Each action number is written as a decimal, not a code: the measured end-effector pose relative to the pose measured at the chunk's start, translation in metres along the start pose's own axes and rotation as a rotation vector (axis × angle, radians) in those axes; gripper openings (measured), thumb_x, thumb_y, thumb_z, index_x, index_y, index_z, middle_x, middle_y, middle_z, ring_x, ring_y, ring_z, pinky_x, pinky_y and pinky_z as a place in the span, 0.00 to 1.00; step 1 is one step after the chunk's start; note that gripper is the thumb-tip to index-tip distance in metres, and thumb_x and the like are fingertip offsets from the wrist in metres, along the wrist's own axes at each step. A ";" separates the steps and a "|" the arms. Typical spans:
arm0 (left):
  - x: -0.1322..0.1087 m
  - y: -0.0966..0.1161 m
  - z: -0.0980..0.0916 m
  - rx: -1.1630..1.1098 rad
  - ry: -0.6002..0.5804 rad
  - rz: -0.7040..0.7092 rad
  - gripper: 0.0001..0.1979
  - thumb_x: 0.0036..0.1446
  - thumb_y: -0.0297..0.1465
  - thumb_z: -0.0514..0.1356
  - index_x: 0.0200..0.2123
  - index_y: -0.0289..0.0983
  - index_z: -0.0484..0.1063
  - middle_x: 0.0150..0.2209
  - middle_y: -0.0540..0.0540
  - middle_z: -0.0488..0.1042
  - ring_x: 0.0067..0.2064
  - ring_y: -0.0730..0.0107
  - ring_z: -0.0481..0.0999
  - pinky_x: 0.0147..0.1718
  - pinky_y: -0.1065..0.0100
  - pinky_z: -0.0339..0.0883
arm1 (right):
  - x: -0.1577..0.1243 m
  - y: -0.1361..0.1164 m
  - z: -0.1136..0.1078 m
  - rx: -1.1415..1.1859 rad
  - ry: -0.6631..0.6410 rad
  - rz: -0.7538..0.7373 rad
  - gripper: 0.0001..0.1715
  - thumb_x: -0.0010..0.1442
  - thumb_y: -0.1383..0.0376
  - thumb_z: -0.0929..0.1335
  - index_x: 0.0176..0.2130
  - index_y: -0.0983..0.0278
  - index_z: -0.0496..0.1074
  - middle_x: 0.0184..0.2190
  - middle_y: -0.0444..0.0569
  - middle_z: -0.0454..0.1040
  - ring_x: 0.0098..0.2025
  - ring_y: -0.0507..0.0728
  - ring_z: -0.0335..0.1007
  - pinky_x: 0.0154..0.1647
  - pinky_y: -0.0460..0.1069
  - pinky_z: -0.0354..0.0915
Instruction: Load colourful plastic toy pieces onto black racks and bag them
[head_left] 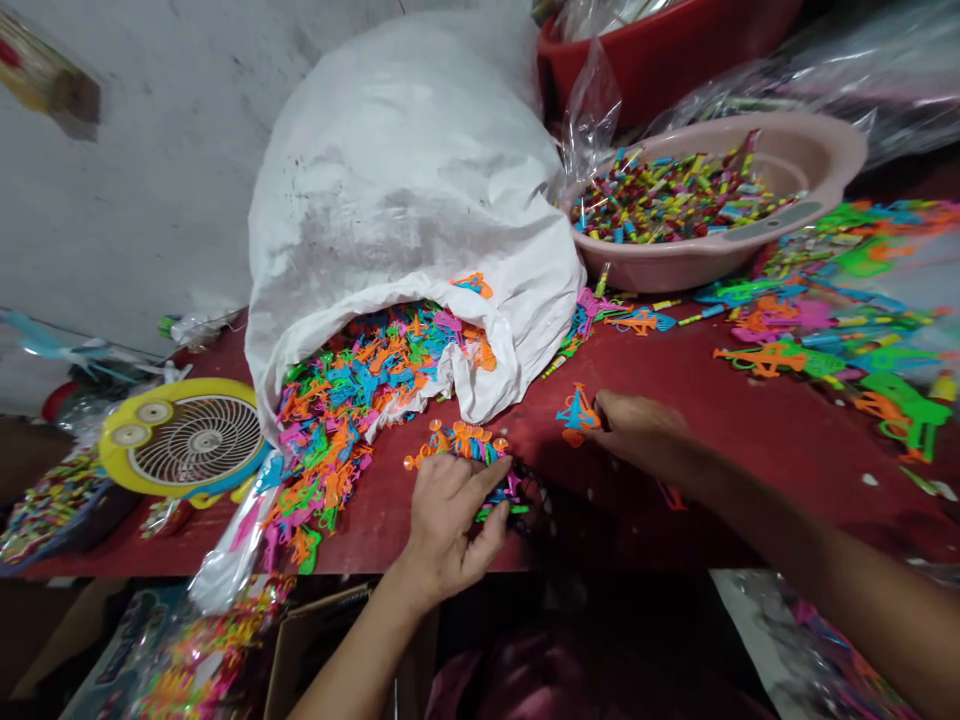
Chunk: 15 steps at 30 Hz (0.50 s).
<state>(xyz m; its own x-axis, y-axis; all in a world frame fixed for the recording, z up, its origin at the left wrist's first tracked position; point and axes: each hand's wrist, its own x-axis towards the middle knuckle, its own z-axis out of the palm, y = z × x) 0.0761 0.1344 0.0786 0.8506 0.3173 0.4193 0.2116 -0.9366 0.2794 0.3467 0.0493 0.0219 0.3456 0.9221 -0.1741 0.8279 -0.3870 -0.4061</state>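
Observation:
My left hand [454,510] is curled over a bunch of small coloured plastic toys [465,440] at the table's front edge. Orange, blue, pink and green pieces stick out beyond its knuckles and between thumb and index finger; the other fingertips are hidden. To the right, my right hand [637,430] pinches a blue and orange plastic toy [576,415] just above the red table [622,360]. Behind my left hand, a big white sack [405,170] lies with its mouth towards me, and a heap of similar toys [367,370] spills from it.
A pink basin [675,262] of small multicoloured pieces stands at the back right, before a red tub [667,60]. More toys [825,330] lie at the right. A yellow fan [199,440] stands at the left. Below the edge are a cardboard box [307,640] and bagged pieces.

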 end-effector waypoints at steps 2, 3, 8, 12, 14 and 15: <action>-0.001 0.000 -0.001 -0.006 -0.007 -0.003 0.18 0.61 0.31 0.57 0.54 0.36 0.71 0.33 0.45 0.73 0.37 0.65 0.69 0.38 0.61 0.58 | 0.008 -0.002 0.000 0.028 -0.060 -0.010 0.10 0.58 0.58 0.64 0.33 0.62 0.67 0.29 0.48 0.73 0.28 0.54 0.64 0.25 0.47 0.47; -0.002 0.000 -0.001 -0.007 -0.008 -0.003 0.18 0.61 0.31 0.57 0.54 0.36 0.71 0.33 0.45 0.73 0.37 0.66 0.69 0.38 0.61 0.59 | 0.011 -0.001 -0.001 0.042 -0.077 -0.046 0.06 0.56 0.61 0.65 0.32 0.62 0.66 0.29 0.47 0.72 0.28 0.53 0.64 0.26 0.47 0.47; -0.005 0.001 0.001 0.019 0.024 -0.032 0.18 0.61 0.33 0.56 0.54 0.38 0.72 0.42 0.42 0.74 0.43 0.63 0.72 0.43 0.60 0.63 | 0.011 0.007 0.000 0.016 -0.129 -0.283 0.06 0.49 0.69 0.66 0.32 0.63 0.66 0.30 0.46 0.70 0.30 0.53 0.62 0.27 0.46 0.49; -0.009 -0.002 0.004 0.027 0.066 -0.063 0.20 0.59 0.32 0.58 0.56 0.39 0.70 0.51 0.39 0.70 0.52 0.58 0.70 0.48 0.58 0.65 | 0.003 0.009 0.002 -0.010 -0.117 -0.448 0.10 0.49 0.73 0.64 0.32 0.63 0.70 0.33 0.48 0.71 0.32 0.54 0.63 0.30 0.47 0.52; -0.010 -0.003 0.004 0.035 0.060 -0.056 0.23 0.59 0.32 0.59 0.58 0.39 0.67 0.55 0.38 0.68 0.55 0.56 0.68 0.51 0.56 0.64 | 0.001 0.009 0.003 -0.039 -0.076 -0.439 0.07 0.51 0.71 0.65 0.33 0.63 0.71 0.33 0.49 0.72 0.32 0.55 0.64 0.30 0.47 0.51; -0.010 -0.003 0.004 0.041 0.050 -0.050 0.24 0.59 0.31 0.59 0.59 0.39 0.66 0.56 0.37 0.67 0.56 0.56 0.68 0.52 0.55 0.64 | 0.000 0.009 0.004 -0.061 -0.062 -0.415 0.06 0.52 0.70 0.65 0.33 0.63 0.71 0.32 0.49 0.72 0.31 0.55 0.64 0.29 0.48 0.50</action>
<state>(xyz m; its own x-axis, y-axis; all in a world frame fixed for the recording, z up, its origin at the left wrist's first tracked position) 0.0686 0.1334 0.0704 0.8134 0.3702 0.4487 0.2737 -0.9242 0.2663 0.3527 0.0457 0.0143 -0.0480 0.9970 -0.0611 0.9166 0.0197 -0.3994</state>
